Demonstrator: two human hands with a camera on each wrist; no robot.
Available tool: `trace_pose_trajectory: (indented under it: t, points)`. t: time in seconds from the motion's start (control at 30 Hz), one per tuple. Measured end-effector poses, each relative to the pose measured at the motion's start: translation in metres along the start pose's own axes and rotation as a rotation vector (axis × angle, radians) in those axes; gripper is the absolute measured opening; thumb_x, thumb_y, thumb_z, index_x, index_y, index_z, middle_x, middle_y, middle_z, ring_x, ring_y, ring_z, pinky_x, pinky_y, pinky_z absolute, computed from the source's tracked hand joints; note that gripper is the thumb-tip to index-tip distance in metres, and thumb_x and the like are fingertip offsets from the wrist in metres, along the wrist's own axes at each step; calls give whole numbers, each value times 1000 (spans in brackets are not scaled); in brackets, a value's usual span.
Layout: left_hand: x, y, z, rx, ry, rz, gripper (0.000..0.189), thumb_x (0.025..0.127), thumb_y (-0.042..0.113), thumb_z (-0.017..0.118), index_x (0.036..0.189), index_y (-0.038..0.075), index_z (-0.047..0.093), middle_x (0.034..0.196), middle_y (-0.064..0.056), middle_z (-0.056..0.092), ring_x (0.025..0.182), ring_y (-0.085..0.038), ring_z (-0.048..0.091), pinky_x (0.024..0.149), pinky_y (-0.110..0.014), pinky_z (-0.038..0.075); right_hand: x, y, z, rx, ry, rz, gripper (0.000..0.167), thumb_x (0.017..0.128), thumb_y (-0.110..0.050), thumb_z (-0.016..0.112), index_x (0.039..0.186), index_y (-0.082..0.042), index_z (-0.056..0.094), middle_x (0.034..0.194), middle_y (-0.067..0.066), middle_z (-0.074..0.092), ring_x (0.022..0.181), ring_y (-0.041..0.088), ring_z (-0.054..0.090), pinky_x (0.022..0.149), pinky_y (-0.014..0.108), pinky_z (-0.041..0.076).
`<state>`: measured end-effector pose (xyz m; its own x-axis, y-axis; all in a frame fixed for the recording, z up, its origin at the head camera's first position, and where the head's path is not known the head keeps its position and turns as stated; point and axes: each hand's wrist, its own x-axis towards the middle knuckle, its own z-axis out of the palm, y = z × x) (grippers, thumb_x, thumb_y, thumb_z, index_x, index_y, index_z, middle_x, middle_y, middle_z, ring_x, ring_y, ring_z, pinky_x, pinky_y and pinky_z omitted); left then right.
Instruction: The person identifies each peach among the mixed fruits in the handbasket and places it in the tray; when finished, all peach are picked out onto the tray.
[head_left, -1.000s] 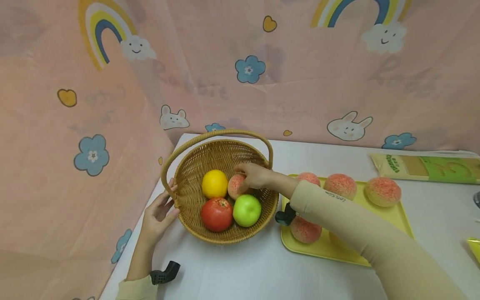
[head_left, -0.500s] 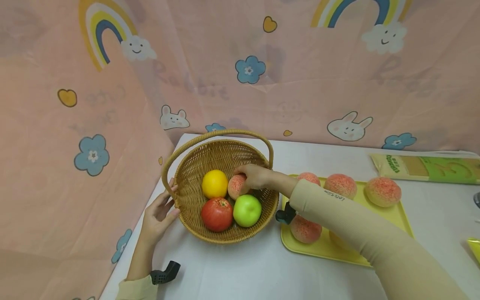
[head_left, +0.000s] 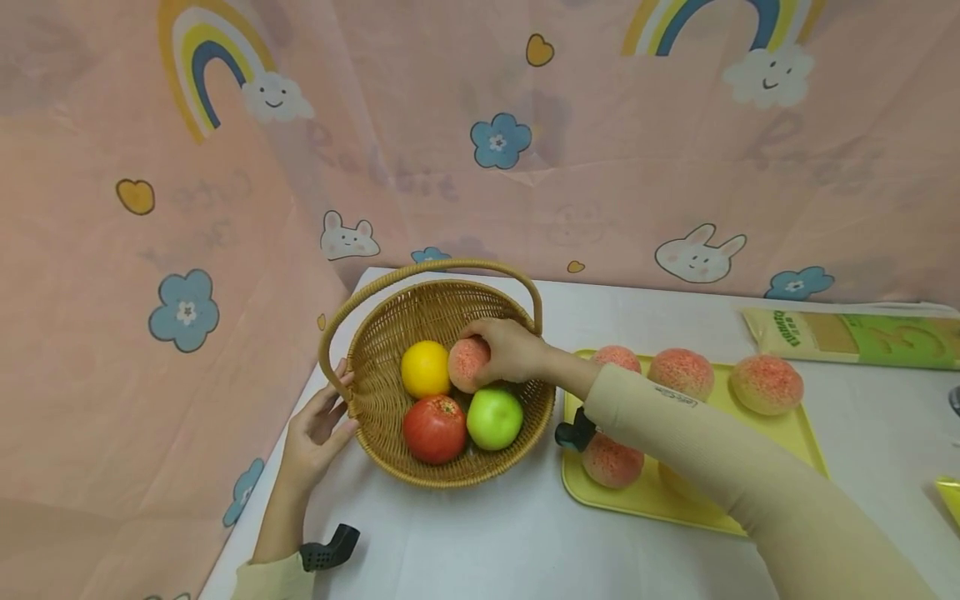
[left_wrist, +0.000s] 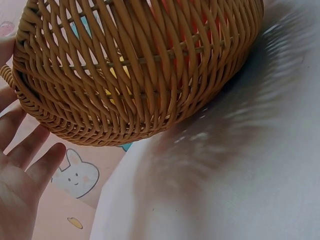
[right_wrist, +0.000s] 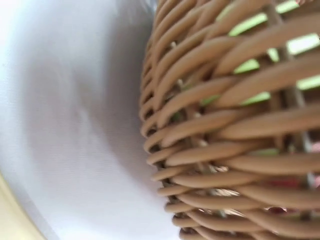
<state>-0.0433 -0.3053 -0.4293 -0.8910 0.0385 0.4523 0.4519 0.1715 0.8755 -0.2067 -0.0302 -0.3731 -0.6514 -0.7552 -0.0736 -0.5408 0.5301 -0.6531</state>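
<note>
A wicker basket [head_left: 386,437] stands on the white table with its handle [head_left: 438,265] raised. Inside it, my right hand [head_left: 513,354] grips a peach [head_left: 468,365] between thumb and fingers. Around that peach lie an orange [head_left: 425,369], a red pomegranate-like fruit [head_left: 435,428] and a green apple [head_left: 495,418]. My left hand [head_left: 311,442] touches the basket's left side near the handle's base. In the left wrist view, the fingers [left_wrist: 45,162] look fairly straight beside the weave. The right wrist view shows only the basket's outer wall [right_wrist: 235,125], with the right hand out of sight.
Right of the basket lies a yellow tray [head_left: 600,497] with several peaches [head_left: 767,384], partly hidden under my right forearm. A long green and beige packet [head_left: 862,336] lies at the back right. Pink patterned cloth [head_left: 450,192] stands behind and left of the table.
My right hand has lifted the peach slightly and shifted it left within the basket. The orange has edged left and the handle has tipped a little. My left hand stays in place.
</note>
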Motion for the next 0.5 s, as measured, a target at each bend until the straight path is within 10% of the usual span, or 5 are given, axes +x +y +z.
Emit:
trace_pose_trajectory:
  t: [0.5]
  points:
    - [-2, -2, -2, -7, -9, 14, 51, 82, -18, 53, 131, -21, 38, 153, -24, 23, 142, -18, 30, 108, -22, 36, -28, -11, -25, 292, 94, -161, 62, 73, -17, 79, 129, -11, 53, 130, 3, 53, 112, 19, 55, 99, 36, 47]
